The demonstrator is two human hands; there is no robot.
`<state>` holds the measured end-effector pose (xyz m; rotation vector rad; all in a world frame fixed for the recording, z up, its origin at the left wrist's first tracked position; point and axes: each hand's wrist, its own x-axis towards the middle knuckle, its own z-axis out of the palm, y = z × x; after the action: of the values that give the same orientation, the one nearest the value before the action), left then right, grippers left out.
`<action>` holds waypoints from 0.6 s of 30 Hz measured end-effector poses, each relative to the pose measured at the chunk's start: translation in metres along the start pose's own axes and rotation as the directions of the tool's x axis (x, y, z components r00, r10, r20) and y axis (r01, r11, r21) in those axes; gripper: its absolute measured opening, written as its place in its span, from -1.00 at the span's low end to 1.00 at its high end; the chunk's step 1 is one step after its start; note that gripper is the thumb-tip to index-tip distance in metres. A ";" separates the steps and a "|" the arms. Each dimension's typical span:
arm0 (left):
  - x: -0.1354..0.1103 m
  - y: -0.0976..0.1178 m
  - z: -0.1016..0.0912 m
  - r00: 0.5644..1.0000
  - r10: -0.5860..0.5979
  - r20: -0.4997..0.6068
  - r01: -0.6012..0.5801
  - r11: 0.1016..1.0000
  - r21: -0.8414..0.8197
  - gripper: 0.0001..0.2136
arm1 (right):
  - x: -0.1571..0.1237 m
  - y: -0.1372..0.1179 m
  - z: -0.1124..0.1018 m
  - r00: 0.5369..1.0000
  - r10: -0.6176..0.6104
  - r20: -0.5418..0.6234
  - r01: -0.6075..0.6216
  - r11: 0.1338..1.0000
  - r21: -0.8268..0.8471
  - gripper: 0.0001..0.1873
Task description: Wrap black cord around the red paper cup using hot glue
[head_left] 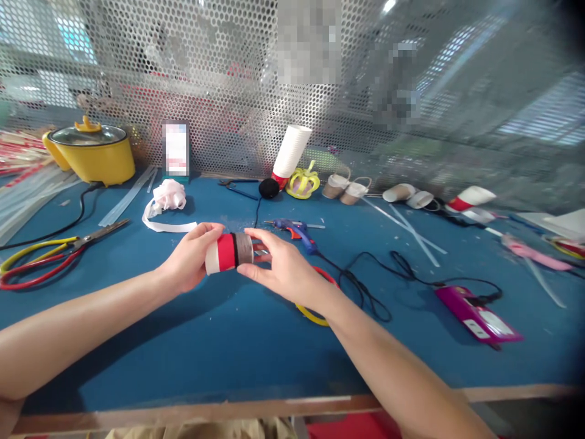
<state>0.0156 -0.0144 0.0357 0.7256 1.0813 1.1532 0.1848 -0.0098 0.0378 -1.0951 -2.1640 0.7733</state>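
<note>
Between my two hands is a paper cup (226, 252) lying on its side, held above the blue table. Its bands run white, red, black and grey-brown cord from left to right. My left hand (188, 259) wraps round the white end, thumb on top. At the cord-covered end, my right hand (278, 265) grips with its thumb below and fingers behind and above, partly hidden by the cup. Behind the right hand lies a blue glue gun (299, 233) with an orange trigger. A bundle of white ribbon (169, 196) trails its loose end close to my left hand.
Red-and-yellow-handled scissors (64, 250) lie at left, before a yellow electric pot (97, 152). A white cup stack (292, 151), black yarn ball (269, 188) and small cord baskets (345, 188) line the mesh wall. A purple power strip (478, 314) sits right; black cable crosses the table.
</note>
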 end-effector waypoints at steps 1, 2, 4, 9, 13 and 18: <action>-0.001 -0.002 -0.001 1.000 0.018 0.013 -0.018 1.000 0.001 -0.89 | -0.002 0.001 0.003 1.000 0.008 -0.006 -0.008 1.000 0.025 -0.40; -0.002 -0.003 -0.002 0.998 0.047 0.042 -0.047 0.999 0.007 -0.87 | -0.002 0.002 0.004 1.000 0.028 -0.004 -0.028 0.997 0.071 -0.40; -0.003 -0.008 -0.006 0.983 0.124 0.138 -0.130 0.991 0.036 -0.82 | -0.003 0.005 0.005 0.995 0.082 0.049 -0.090 0.975 0.203 -0.45; -0.001 -0.016 -0.013 0.909 0.241 0.341 -0.314 0.933 0.178 -0.71 | -0.008 0.009 0.001 0.992 0.112 0.066 -0.124 0.965 0.230 -0.50; 0.004 -0.018 -0.012 0.926 0.153 0.345 -0.240 0.945 0.224 -0.65 | -0.018 0.010 0.007 0.998 -0.050 -0.032 0.049 0.998 -0.033 -0.46; 0.006 -0.025 -0.012 0.924 0.154 0.349 -0.267 0.915 0.303 -0.67 | -0.020 0.012 0.008 0.997 -0.061 0.041 0.056 0.994 0.094 -0.49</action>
<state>0.0134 -0.0168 0.0080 1.2907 0.9519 0.9899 0.1950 -0.0227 0.0193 -0.9717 -2.1631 0.8699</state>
